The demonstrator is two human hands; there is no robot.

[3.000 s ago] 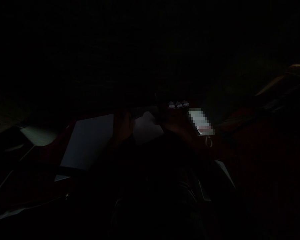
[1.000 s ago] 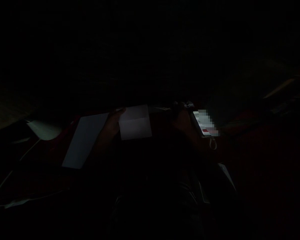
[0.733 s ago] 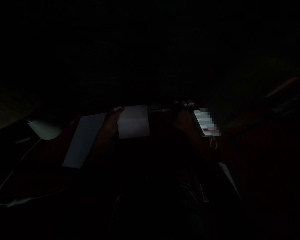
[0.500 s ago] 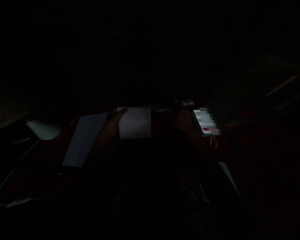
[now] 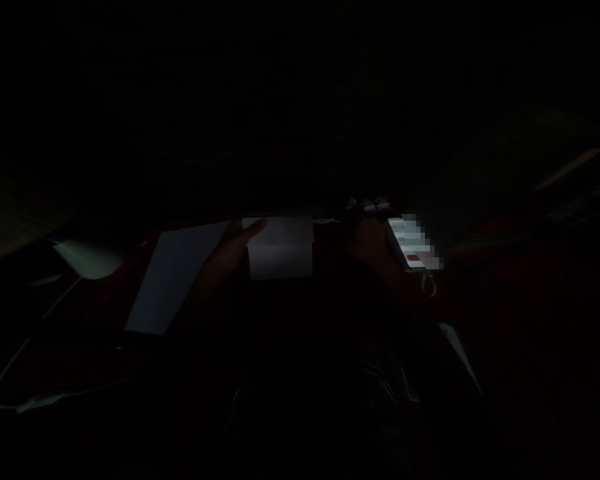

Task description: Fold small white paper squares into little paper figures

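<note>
The scene is very dark. My left hand [image 5: 229, 252] grips a small white sheet of paper [image 5: 281, 260] by its upper left corner, with the thumb on top. A horizontal line, a crease or an edge, crosses this paper, and its right side has a small step. My right hand [image 5: 369, 241] is to the right of the paper, apart from it; its fingers are lost in shadow. Close beside that hand lies a phone [image 5: 405, 245] with a lit screen, partly pixelated, and a looped strap [image 5: 429, 285]. Left of my left hand is a larger pale sheet [image 5: 173, 280].
Several small folded pale pieces [image 5: 368, 205] stand beyond my right hand. A thin pale object [image 5: 327, 221], unclear in the dark, lies near the paper's top right. At the left are a pale curved shape [image 5: 93, 261] and a thin cord [image 5: 10, 370].
My left hand and the small paper have moved slightly right. The line across the paper and the step at its side now show. My right hand has barely moved.
</note>
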